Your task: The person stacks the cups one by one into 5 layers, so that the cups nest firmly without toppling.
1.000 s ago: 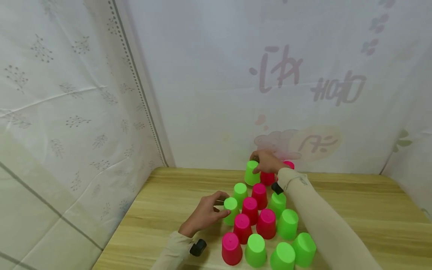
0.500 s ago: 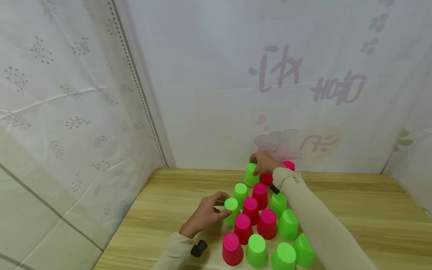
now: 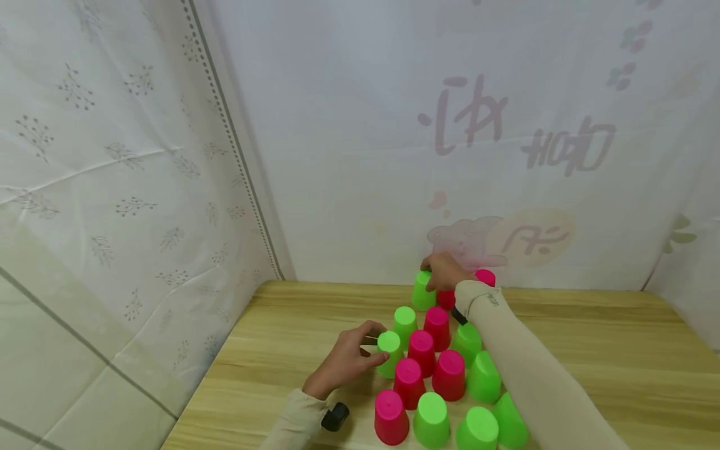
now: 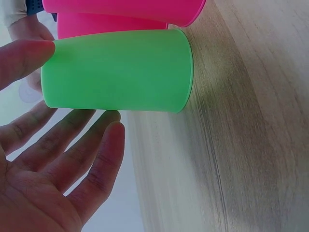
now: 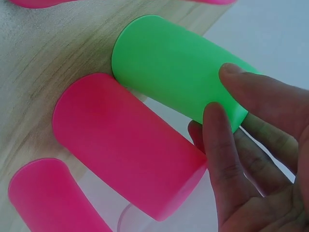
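Upside-down plastic cups, bright green and pink, stand in slanting rows on the wooden table. My left hand [image 3: 344, 359] holds a green cup [image 3: 388, 359] at the left edge of the group, thumb on one side and fingers on the other. In the left wrist view that green cup [image 4: 118, 71] stands against a pink cup [image 4: 125, 6]. At the far end my right hand [image 3: 446, 272] grips another green cup [image 3: 423, 292] near its top. The right wrist view shows this green cup [image 5: 169, 63] beside a pink cup [image 5: 125, 140], both on the table.
Several more cups stand close together, such as a pink cup [image 3: 390, 417] and a green cup [image 3: 432, 420] near the front. Another pink cup [image 3: 485, 277] is partly hidden behind the right hand. White printed cloth [image 3: 349, 156] hangs behind the table [image 3: 281, 350].
My right hand and its green cup have come down slightly, and the right forearm has shifted a little left. My left hand stays at its cup. The view has drifted slightly.
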Action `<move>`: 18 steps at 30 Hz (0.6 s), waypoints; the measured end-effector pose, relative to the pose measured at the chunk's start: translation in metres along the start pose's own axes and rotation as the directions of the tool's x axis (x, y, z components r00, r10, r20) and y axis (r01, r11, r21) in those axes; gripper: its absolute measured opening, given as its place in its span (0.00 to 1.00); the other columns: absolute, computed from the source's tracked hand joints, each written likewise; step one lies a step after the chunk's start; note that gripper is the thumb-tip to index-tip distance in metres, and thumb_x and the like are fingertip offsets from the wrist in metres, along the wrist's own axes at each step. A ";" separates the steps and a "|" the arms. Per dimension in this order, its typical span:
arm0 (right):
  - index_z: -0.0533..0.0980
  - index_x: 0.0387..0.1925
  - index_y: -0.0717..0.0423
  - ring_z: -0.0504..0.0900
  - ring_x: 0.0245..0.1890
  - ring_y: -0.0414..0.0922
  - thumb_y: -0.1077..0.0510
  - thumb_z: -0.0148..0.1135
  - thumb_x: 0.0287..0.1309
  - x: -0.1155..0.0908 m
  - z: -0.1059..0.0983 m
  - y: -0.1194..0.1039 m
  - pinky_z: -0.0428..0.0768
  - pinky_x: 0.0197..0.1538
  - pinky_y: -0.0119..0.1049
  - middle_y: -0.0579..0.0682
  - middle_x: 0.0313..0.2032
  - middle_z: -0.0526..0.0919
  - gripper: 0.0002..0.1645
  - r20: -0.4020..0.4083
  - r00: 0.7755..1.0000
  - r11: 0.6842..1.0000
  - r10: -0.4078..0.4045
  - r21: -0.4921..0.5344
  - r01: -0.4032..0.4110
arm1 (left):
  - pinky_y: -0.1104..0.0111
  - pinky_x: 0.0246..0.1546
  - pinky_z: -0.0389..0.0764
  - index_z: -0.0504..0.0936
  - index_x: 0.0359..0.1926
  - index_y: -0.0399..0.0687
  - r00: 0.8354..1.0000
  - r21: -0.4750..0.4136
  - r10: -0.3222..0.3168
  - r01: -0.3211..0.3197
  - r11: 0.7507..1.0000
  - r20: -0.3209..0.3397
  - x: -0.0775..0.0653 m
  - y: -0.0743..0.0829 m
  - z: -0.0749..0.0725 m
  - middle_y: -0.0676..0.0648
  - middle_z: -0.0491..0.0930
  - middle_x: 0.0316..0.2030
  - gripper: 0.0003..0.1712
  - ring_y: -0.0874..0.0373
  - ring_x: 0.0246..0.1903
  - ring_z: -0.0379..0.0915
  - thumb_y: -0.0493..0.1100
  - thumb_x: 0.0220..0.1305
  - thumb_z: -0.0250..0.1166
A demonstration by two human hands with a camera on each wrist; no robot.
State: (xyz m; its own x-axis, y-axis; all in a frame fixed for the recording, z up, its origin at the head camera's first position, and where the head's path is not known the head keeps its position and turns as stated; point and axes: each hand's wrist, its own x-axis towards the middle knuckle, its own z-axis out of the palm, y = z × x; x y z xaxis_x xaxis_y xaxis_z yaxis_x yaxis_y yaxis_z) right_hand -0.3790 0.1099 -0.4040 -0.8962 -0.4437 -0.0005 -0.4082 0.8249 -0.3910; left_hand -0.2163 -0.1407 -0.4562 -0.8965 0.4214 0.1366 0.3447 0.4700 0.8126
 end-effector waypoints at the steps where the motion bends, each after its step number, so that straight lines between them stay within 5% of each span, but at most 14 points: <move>1: 0.81 0.52 0.66 0.80 0.49 0.55 0.64 0.74 0.50 0.000 0.000 0.000 0.82 0.56 0.47 0.61 0.48 0.86 0.26 -0.001 1.000 1.000 0.001 -0.005 -0.001 | 0.66 0.43 0.87 0.76 0.54 0.44 1.000 0.000 0.000 0.000 1.000 0.000 0.000 0.000 0.000 0.41 0.84 0.52 0.19 0.42 0.52 0.84 0.41 0.64 0.69; 9: 0.79 0.57 0.64 0.78 0.56 0.58 0.61 0.74 0.52 0.001 0.002 -0.004 0.78 0.63 0.49 0.61 0.53 0.84 0.29 0.000 0.999 0.999 0.049 -0.019 -0.049 | 0.66 0.43 0.87 0.76 0.54 0.44 1.000 -0.002 0.002 -0.002 1.000 -0.006 -0.001 0.001 0.000 0.41 0.84 0.51 0.18 0.42 0.51 0.84 0.40 0.64 0.68; 18: 0.78 0.58 0.65 0.80 0.54 0.58 0.61 0.75 0.51 0.001 -0.001 -0.002 0.81 0.60 0.49 0.62 0.52 0.84 0.31 -0.013 0.999 0.998 0.030 -0.058 -0.031 | 0.64 0.44 0.87 0.74 0.58 0.43 1.000 -0.015 -0.005 0.005 1.000 0.003 0.000 0.000 0.001 0.39 0.83 0.53 0.25 0.42 0.52 0.83 0.41 0.62 0.70</move>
State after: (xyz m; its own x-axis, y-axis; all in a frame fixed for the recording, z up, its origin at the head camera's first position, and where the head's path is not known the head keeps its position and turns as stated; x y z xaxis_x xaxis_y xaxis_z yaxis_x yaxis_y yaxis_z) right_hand -0.3793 0.1078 -0.4026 -0.9104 -0.4137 0.0001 -0.3896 0.8573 -0.3365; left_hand -0.2160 -0.1398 -0.4566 -0.8973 0.4216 0.1305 0.3359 0.4606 0.8216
